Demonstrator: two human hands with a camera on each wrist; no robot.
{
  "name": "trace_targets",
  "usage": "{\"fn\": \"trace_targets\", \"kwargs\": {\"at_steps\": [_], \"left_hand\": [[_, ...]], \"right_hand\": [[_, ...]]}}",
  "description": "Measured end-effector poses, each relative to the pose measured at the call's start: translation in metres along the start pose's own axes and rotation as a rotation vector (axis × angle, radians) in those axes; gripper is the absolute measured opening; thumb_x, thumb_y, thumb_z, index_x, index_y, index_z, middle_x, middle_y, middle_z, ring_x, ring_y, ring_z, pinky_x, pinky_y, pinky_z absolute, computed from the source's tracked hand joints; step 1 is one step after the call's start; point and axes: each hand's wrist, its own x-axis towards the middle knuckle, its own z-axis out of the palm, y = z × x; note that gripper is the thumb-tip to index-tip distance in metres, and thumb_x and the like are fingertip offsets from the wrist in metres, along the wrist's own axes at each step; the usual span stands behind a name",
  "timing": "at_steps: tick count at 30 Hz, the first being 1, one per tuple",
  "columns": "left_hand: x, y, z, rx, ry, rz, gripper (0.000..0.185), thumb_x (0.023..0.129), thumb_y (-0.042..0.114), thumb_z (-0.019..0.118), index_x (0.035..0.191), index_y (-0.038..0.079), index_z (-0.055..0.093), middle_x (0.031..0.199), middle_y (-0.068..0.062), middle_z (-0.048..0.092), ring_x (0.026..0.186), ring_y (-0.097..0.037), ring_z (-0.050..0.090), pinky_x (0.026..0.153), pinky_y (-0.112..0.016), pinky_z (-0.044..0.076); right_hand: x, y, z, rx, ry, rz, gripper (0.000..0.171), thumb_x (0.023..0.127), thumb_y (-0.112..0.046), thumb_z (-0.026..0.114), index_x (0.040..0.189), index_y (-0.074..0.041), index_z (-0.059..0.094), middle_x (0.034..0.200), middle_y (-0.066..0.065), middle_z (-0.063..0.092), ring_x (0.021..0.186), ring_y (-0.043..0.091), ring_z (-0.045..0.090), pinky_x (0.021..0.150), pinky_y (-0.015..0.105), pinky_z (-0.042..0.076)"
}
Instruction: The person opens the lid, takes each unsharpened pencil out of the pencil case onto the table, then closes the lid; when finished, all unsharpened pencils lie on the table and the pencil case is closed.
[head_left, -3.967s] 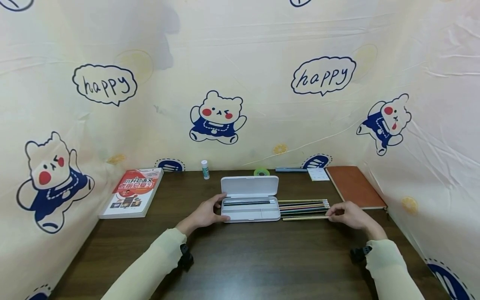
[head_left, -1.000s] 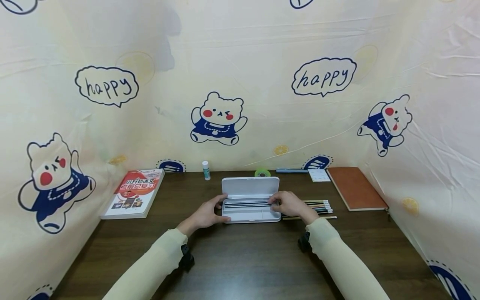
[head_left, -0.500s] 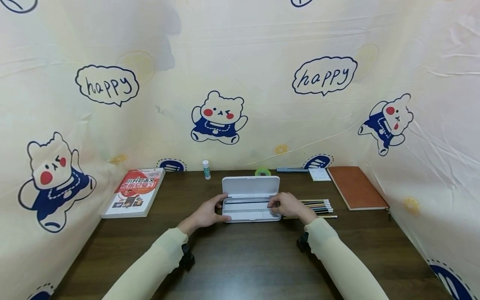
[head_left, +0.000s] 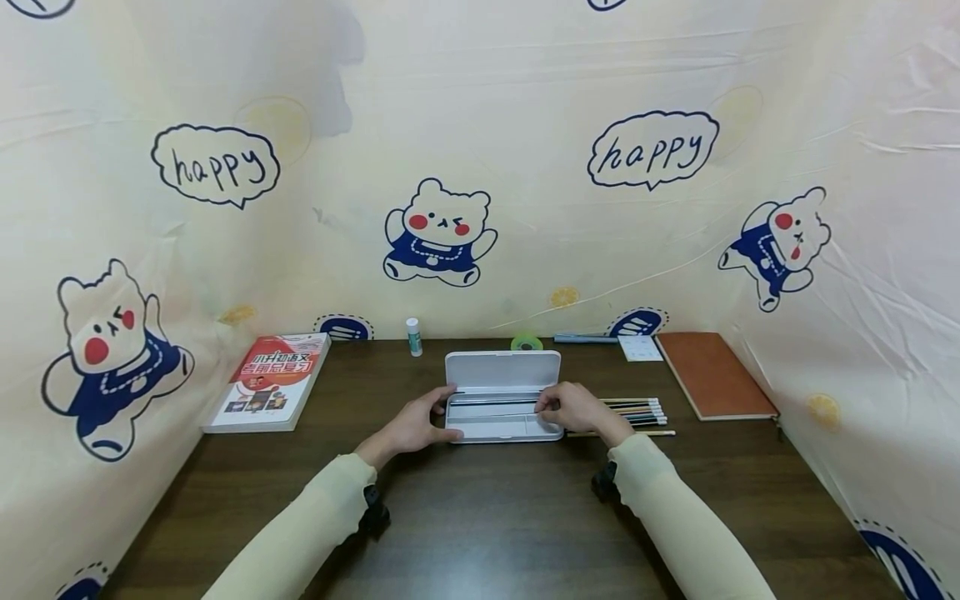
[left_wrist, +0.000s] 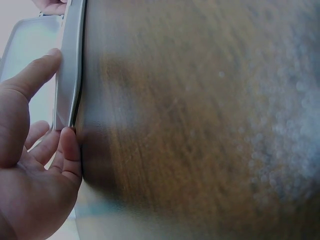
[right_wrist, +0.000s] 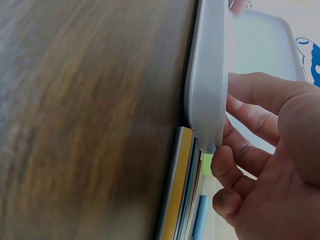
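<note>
A white pencil case (head_left: 491, 430) lies on the desk with its lid (head_left: 502, 370) raised. My left hand (head_left: 408, 427) grips its left end, thumb at the front wall and fingers around the back corner. Dark pencils (head_left: 491, 404) lie along the rear compartment; the front one has a low divider. Over the right end, my right hand (head_left: 581, 410) reaches in with bent fingers. In the right wrist view, thumb and fingertips dip behind the case wall (right_wrist: 207, 75), so I cannot tell whether they pinch a pencil. Several pencils (head_left: 637, 407) lie just right of the case, partly under that hand.
A red-and-white book (head_left: 270, 383) lies at the left, with a glue stick (head_left: 414, 337) standing behind. Green tape (head_left: 527, 342), a blue pen (head_left: 585, 338), a white paper slip (head_left: 640, 348) and a brown notebook (head_left: 716, 375) line the back right.
My right hand has moved left from the loose pencils to the case's right end. Pencils inside have shifted toward the rear wall over the last second. My left hand keeps its grip.
</note>
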Motion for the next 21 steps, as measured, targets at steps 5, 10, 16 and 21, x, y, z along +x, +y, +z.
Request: {"fn": "trace_targets", "kwargs": {"at_steps": [5, 10, 16, 21], "left_hand": [[0.000, 0.001, 0.000, 0.006, 0.000, 0.006, 0.087, 0.080, 0.037, 0.084, 0.153, 0.017, 0.040, 0.146, -0.007, 0.053, 0.118, -0.022, 0.056, 0.101, -0.043, 0.048], [0.001, 0.002, 0.001, 0.011, 0.003, 0.003, 0.087, 0.080, 0.037, 0.084, 0.153, 0.017, 0.040, 0.143, -0.007, 0.055, 0.117, -0.020, 0.056, 0.100, -0.042, 0.048], [0.001, 0.003, 0.000, 0.021, 0.002, -0.012, 0.087, 0.080, 0.037, 0.084, 0.153, 0.018, 0.040, 0.140, -0.006, 0.057, 0.117, -0.020, 0.056, 0.100, -0.042, 0.048], [0.001, 0.001, 0.000, 0.024, 0.006, -0.018, 0.087, 0.080, 0.038, 0.084, 0.152, 0.018, 0.041, 0.141, -0.005, 0.056, 0.116, -0.020, 0.056, 0.100, -0.042, 0.048]], "right_hand": [[0.001, -0.001, -0.001, 0.034, 0.005, 0.054, 0.009, 0.089, -0.011, 0.074, 0.088, -0.020, 0.074, 0.079, -0.006, 0.066, 0.076, 0.012, 0.054, 0.074, 0.030, 0.045], [0.000, -0.001, -0.003, 0.053, 0.008, 0.058, 0.009, 0.089, -0.011, 0.073, 0.088, -0.020, 0.074, 0.081, -0.006, 0.067, 0.077, 0.012, 0.054, 0.075, 0.030, 0.046], [-0.010, 0.005, -0.011, 0.060, 0.046, -0.008, 0.007, 0.090, -0.011, 0.071, 0.092, -0.017, 0.075, 0.087, -0.006, 0.071, 0.076, 0.011, 0.054, 0.070, 0.028, 0.046], [-0.024, 0.013, -0.021, 0.064, 0.086, -0.049, 0.005, 0.091, -0.013, 0.071, 0.094, -0.015, 0.075, 0.087, -0.005, 0.069, 0.077, 0.011, 0.054, 0.071, 0.028, 0.045]]}}
